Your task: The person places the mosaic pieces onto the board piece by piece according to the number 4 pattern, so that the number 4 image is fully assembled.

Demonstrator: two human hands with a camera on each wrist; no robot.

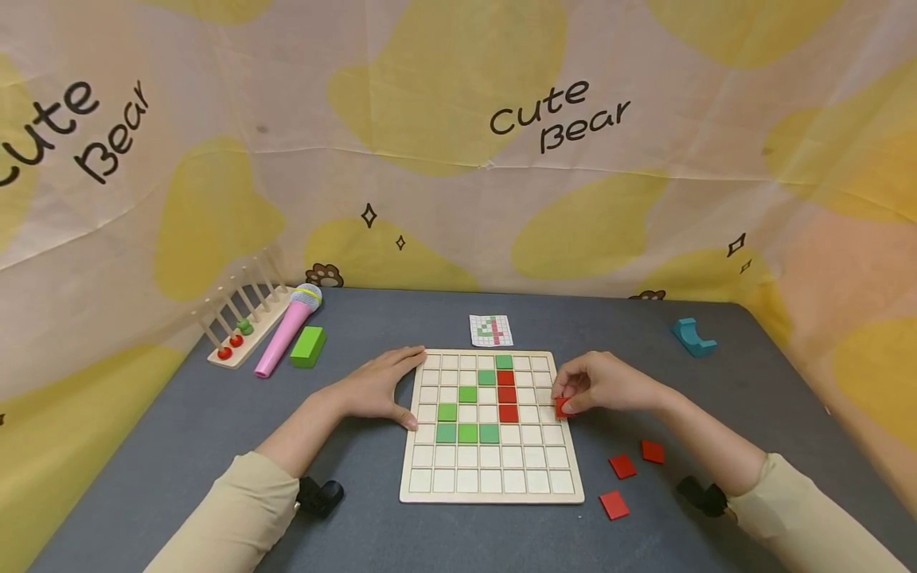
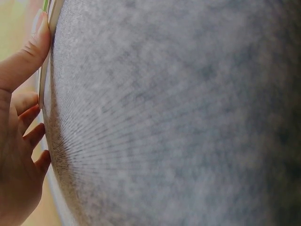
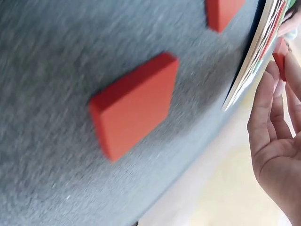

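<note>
A white gridded wooden board lies flat on the dark table. Several green square tiles sit in its cells, with a column of three red tiles at their right. My left hand rests against the board's left edge, thumb and fingers spread and touching it. Over the right edge, my right hand pinches a red tile between thumb and fingertips; the right wrist view also shows this held tile. Three loose red tiles lie on the table right of the board.
Behind the board lies a small pattern card with a printed coloured grid. At left are a pegged bead rack, a pink toy microphone and a green block. A teal curved block sits far right. Patterned cloth hangs behind.
</note>
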